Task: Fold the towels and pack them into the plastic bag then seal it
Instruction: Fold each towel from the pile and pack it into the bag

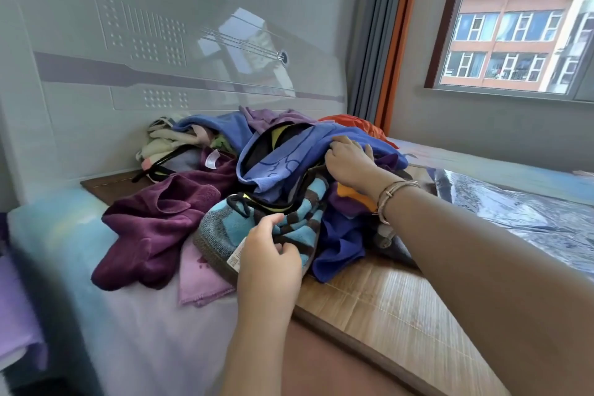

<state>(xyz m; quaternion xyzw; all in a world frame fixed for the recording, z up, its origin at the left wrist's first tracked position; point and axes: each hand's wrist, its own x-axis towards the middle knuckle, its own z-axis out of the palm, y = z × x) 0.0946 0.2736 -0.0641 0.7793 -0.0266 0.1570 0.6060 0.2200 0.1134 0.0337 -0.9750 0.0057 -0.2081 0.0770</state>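
A loose pile of towels lies on the bed against the headboard. My left hand (268,255) grips the near edge of a blue-and-brown striped towel (231,228) beside its label. My right hand (348,161) reaches deeper into the pile, its fingers curled on a blue towel (283,157) with dark line patterns. A dark purple towel (154,222) sprawls at the left, with a pink one (196,280) under the striped towel. A clear plastic bag (514,212) lies flat to the right of the pile.
A bamboo mat (369,296) covers the bed's right half, and a pale sheet (128,331) covers the left. The white headboard (160,58) stands behind the pile. An orange cloth (360,124) and cream fabrics (164,141) sit at the back. A window is at the upper right.
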